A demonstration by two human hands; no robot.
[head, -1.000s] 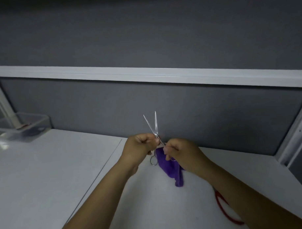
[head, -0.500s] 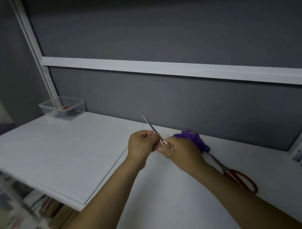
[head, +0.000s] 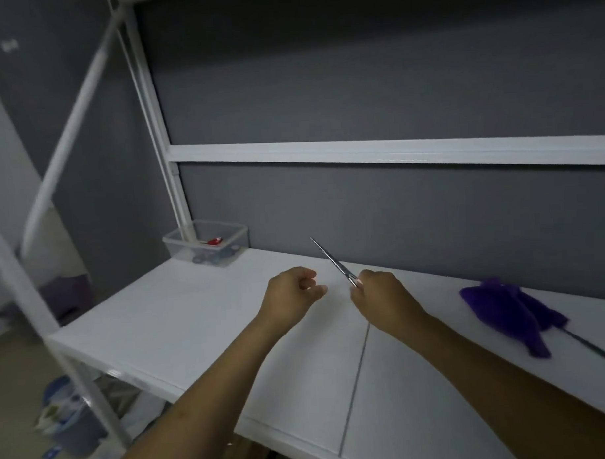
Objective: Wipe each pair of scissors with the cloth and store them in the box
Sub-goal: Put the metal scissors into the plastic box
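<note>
My right hand grips a pair of thin silver scissors by the handles, blades closed and pointing up and to the left. My left hand hovers just left of it, fingers loosely curled and holding nothing. The purple cloth lies crumpled on the white table at the right. From under the cloth a grey blade of another pair of scissors runs toward the right edge. The clear plastic box stands at the table's far left corner with several scissors inside, one with red handles.
The white table has a seam down its middle and a grey partition wall behind it. White frame posts rise beside the box. Below the table's left edge, a blue bucket sits on the floor.
The cloth has left my right hand and now lies on the table at the right. My left hand has let go of the scissors. The view has swung left toward the box.
</note>
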